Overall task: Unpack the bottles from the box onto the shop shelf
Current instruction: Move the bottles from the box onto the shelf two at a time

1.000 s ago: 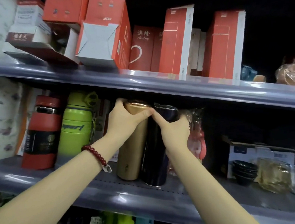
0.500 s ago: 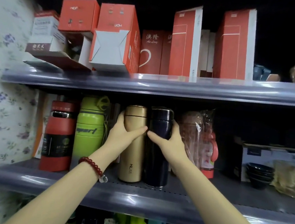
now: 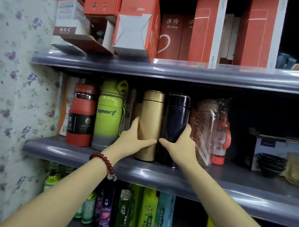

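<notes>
My left hand [image 3: 133, 141] grips the gold flask [image 3: 150, 120], my right hand [image 3: 180, 146] the navy flask [image 3: 175, 122], both upright at mid-frame near the shelf [image 3: 211, 184] edge, open room to the right.

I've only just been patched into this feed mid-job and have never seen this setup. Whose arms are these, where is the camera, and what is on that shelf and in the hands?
There is no machine here: these are a person's two bare arms, filmed by a wide-angle camera worn on their head, looking forward and down. There is only this one view. The left hand, with a red bead bracelet on its wrist, grips the gold bottle. The right hand grips the dark blue bottle beside it. Both bottles stand upright on the middle shelf. To their left stand a green bottle and a red bottle; to their right a plastic-wrapped bottle. Red boxes fill the shelf above. The box being unpacked is not in view.
</notes>
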